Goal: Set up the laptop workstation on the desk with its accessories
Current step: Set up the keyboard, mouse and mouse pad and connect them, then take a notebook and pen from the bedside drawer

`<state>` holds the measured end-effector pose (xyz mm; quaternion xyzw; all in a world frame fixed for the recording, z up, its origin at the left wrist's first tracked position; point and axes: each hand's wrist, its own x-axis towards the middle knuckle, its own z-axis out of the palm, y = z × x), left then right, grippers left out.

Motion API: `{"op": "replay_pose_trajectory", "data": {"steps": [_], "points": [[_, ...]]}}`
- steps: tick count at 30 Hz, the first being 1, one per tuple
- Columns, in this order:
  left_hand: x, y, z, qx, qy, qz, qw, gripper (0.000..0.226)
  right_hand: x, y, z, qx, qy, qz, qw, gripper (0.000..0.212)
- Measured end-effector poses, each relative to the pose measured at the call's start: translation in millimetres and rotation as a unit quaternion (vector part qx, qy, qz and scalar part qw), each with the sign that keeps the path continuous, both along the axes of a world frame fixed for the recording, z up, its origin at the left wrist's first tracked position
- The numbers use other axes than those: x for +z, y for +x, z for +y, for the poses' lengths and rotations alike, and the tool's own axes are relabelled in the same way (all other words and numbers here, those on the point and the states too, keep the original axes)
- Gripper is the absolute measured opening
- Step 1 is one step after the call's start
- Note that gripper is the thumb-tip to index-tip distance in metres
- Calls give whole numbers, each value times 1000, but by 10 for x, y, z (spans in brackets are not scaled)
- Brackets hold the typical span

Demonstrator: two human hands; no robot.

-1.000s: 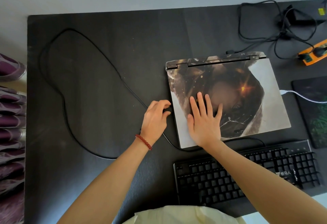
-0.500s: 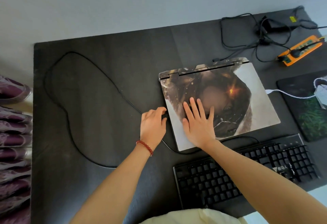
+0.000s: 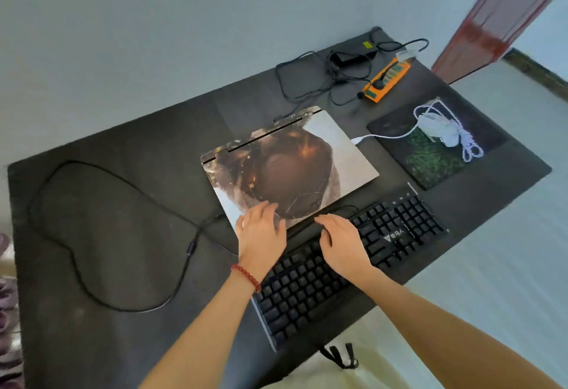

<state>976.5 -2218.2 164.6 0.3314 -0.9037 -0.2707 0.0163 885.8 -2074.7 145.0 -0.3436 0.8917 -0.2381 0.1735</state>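
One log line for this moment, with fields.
laptop: closed | left hand: on lid front edge | right hand: over keyboard | mouse: on pad

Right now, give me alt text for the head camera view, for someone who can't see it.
A person's left hand and right hand reach to the near edge of a closed laptop on a dark desk, above a black keyboard. A white mouse lies on a mousepad at right.
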Motion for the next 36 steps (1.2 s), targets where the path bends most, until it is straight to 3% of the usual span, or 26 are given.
{"op": "replay_pose_trajectory", "data": {"steps": [4, 12, 17, 22, 29, 36], "points": [[193, -512, 770, -103, 6, -2, 995, 41, 219, -197, 948, -114, -36, -11, 993, 33], [489, -1572, 3570, -340, -8, 3, 940, 41, 560, -553, 3830, -356, -39, 2, 934, 36], [539, -1901, 5479, -471, 10, -3, 882, 41, 634, -507, 5684, -503, -34, -10, 863, 37], [546, -2277, 7206, -584, 9, 2, 811, 40, 634, -364, 7307, -636, -45, -30, 770, 36], [602, -2998, 9553, -705, -5, 17, 709, 41, 677, -537, 9362, -737, -42, -28, 674, 36], [851, -3911, 12338, -772, 11, 40, 635, 38, 911, -1160, 11740, -824, -61, -11, 563, 34]]}}
